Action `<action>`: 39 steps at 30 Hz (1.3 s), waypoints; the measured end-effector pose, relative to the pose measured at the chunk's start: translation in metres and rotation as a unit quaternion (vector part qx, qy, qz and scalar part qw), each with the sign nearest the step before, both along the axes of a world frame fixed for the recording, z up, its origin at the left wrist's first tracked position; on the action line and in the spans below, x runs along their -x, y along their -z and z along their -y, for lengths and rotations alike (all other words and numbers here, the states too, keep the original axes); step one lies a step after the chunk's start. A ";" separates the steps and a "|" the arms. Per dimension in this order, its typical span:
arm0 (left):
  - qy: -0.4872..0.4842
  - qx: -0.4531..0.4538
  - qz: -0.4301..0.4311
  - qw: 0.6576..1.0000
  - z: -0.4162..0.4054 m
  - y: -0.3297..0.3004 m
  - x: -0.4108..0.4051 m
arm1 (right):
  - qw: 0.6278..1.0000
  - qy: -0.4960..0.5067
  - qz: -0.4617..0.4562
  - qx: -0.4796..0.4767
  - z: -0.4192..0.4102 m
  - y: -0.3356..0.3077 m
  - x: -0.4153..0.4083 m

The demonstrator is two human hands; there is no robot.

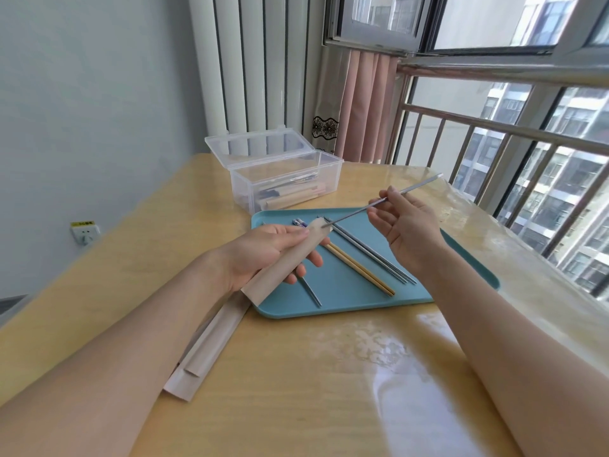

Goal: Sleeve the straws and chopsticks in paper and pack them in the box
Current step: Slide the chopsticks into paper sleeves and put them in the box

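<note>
Lying flat at far left on the table [313, 374], spare paper sleeves [207, 354]. Gripping one paper sleeve [283, 258] by its open mouth, left hand [263, 252], fingers curled round it above the blue tray [346, 291]. Waiting loose on that tray, more chopsticks [361, 268]. Pinched in right hand [405, 225], a metal straw [359, 212], tip just at the mouth. Sleeving step under way; next, probably a straight slide inward, then packing into the clear box [283, 179] beyond.

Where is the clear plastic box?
The clear box sits open on the yellow table, toward its far end, just behind the blue tray and near the curtain.
</note>
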State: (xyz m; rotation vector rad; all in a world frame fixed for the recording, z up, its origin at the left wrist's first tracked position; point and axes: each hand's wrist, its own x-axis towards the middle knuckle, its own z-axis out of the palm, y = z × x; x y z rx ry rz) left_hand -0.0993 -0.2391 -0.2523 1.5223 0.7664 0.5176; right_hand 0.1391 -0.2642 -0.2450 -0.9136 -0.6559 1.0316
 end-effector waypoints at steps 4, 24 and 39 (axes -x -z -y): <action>0.008 -0.005 -0.008 1.000 -0.001 0.000 0.000 | 0.999 -0.036 0.038 0.004 0.001 0.000 0.001; 0.018 -0.011 -0.009 1.000 -0.008 0.008 -0.001 | 0.983 -0.147 0.074 0.080 0.006 0.008 0.016; 0.005 -0.007 -0.023 1.000 -0.008 0.005 0.001 | 0.982 -0.024 0.188 0.021 0.003 0.009 0.020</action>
